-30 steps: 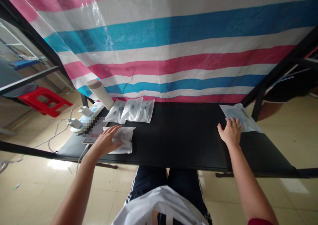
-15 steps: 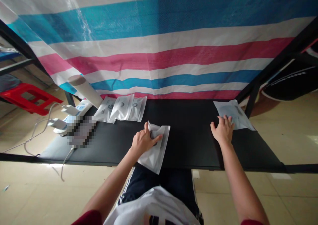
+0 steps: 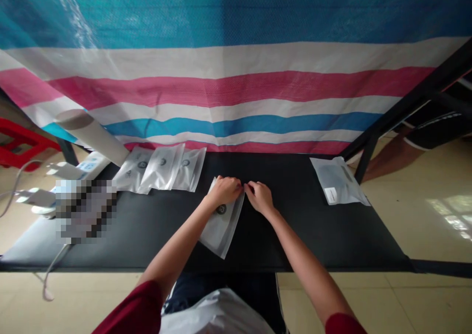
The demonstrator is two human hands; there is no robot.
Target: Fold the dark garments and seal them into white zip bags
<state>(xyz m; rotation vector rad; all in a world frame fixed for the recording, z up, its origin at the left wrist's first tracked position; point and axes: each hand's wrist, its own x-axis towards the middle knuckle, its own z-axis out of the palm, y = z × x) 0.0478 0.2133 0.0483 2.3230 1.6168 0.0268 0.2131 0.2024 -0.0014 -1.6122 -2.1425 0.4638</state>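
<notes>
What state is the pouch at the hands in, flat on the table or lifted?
Flat: the pouch lies on the black table, with the left hand and right hand pinching its top edge.

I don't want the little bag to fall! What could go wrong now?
The pouch lies slanted, its lower corner close to the front edge of the table; a tug could slide it off. The left hand and right hand seem to pinch its top edge together, so a hard pull might tear it.
</notes>
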